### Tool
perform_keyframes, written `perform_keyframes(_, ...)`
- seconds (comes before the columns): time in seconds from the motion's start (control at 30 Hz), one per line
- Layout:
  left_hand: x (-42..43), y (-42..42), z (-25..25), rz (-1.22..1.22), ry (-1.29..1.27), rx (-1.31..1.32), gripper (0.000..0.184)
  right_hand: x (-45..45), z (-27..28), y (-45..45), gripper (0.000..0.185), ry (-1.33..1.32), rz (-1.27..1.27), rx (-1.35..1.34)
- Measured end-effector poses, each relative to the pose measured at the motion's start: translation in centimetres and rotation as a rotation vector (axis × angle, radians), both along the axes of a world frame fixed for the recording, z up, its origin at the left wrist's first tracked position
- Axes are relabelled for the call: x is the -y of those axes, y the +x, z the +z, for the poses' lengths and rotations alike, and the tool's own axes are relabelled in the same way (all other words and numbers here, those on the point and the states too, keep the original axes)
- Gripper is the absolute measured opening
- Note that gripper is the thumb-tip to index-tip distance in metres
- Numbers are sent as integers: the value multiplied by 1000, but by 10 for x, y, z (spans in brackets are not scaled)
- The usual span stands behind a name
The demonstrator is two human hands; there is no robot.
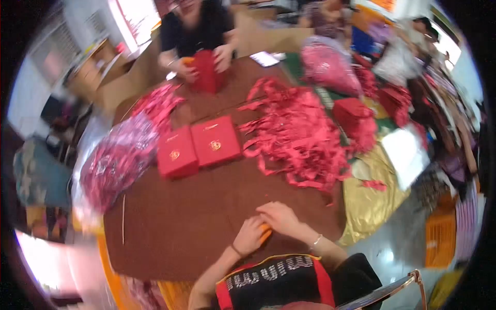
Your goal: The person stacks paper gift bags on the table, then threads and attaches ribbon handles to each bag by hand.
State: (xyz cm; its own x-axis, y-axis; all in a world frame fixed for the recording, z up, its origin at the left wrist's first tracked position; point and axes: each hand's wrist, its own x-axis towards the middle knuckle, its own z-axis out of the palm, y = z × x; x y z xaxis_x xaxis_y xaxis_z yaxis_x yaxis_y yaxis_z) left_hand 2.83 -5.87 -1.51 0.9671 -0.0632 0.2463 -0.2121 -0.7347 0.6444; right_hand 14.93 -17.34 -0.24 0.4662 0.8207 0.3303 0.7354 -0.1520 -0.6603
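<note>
Near the front of the brown table, my left hand is closed round a small orange item whose kind I cannot make out. Right beside it, my right hand has its fingers bent together close to the left fingertips; anything in them is hidden by blur. Two red boxes with gold emblems lie beyond my hands, side by side. A big heap of red ribbons spreads ahead and to the right.
Opposite, a person's hands hold a red box. Bagged red ribbons lie at the left. A thin pale stick rests near the left edge. Gold plastic and a white sheet cover the right side.
</note>
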Motion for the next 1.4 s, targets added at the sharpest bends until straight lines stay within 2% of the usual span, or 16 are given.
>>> perform_keyframes(0.13,-35,-12,14,318,213,95,30,-19,2,15,21,-21,108,40)
perform_keyframes(0.33,-72,-44,6,694,245,30,31,-44,-2,6,22,-51,216,-8)
perform_keyframes(0.53,-58,-44,-1,733,392,6,34,-42,-16,-3,17,19,136,139)
perform_keyframes(0.63,-65,-49,1,680,339,-16,38,-43,-26,1,16,129,140,-10)
perform_keyframes(0.73,-67,-73,12,678,237,-75,42,-43,-22,2,14,128,147,-6)
perform_keyframes(0.83,-83,-115,38,762,615,-170,51,-43,-16,0,14,95,149,-20)
perform_keyframes(0.9,-112,-155,63,1017,472,-522,48,-42,-17,0,13,76,135,-38)
perform_keyframes(0.93,-132,-202,7,1283,793,-351,51,-42,-19,1,13,84,154,-40)
perform_keyframes(0.97,-136,-211,48,1514,517,-672,57,-42,-20,1,12,87,144,-61)
perform_keyframes(1.0,-154,-253,12,1705,632,-631,60,-41,-21,2,12,88,132,-80)
perform_keyframes(1.03,-162,-278,6,1822,557,-532,62,-41,-21,1,11,63,132,-78)
perform_keyframes(1.07,-170,-302,-4,1854,573,-568,62,-43,-20,0,11,58,149,-77)
perform_keyframes(1.13,-169,-316,-12,1858,314,-675,61,-44,-18,-1,10,61,139,-57)
perform_keyframes(1.17,-166,-319,-19,1877,299,-684,61,-44,-21,0,11,81,145,-34)
perform_keyframes(1.37,-161,-313,-21,1882,510,-742,56,-47,-22,-4,11,90,146,-8)
perform_keyframes(1.4,-160,-309,1,1759,564,-646,53,-46,-21,-2,12,109,141,4)
